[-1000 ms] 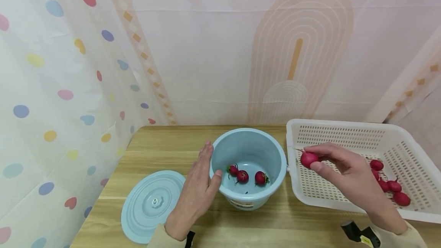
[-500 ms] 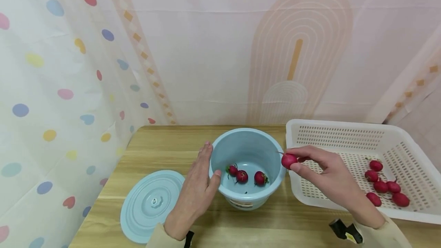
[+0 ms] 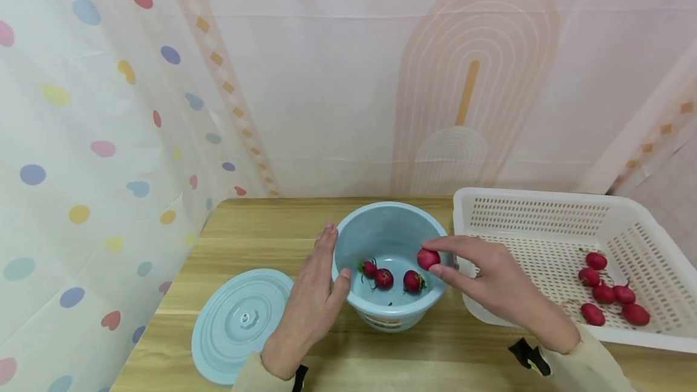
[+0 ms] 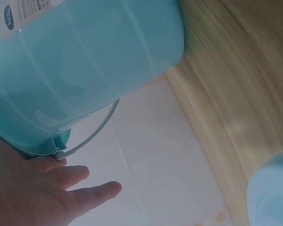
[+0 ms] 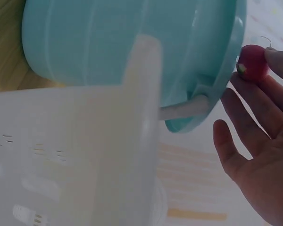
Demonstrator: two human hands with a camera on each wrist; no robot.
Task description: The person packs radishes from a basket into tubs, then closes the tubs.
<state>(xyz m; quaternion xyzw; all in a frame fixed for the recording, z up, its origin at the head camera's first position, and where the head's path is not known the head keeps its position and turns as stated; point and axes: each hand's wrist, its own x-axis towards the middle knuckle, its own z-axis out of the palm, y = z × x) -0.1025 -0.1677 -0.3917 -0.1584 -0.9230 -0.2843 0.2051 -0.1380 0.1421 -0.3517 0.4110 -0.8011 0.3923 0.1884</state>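
Between thumb and fingers my right hand [image 3: 492, 274] pinches a red radish [image 3: 428, 258] over the right part of the blue bucket [image 3: 389, 310]. In the right wrist view this radish [image 5: 253, 63] shows a thin root and a pale green spot, just past the bucket's rim. On the bucket's floor lie a radish [image 3: 383, 279] near the middle, another radish [image 3: 414, 282] to the right and a leafy one to the left. With fingers extended, my left hand [image 3: 310, 304] rests against the bucket's left rim. The left wrist view shows its fingers [image 4: 96, 194] beside the bucket's handle [image 4: 96, 132].
A white perforated basket [image 3: 544, 195] stands right of the bucket, with several radishes [image 3: 603, 294] in its right part. The blue lid [image 3: 239, 325] lies flat on the wooden table [image 3: 261, 222] at left. A patterned curtain [image 3: 327, 89] hangs behind.
My right hand has carried the radish leftward from above the basket to over the bucket. The left hand keeps its place at the bucket's rim.
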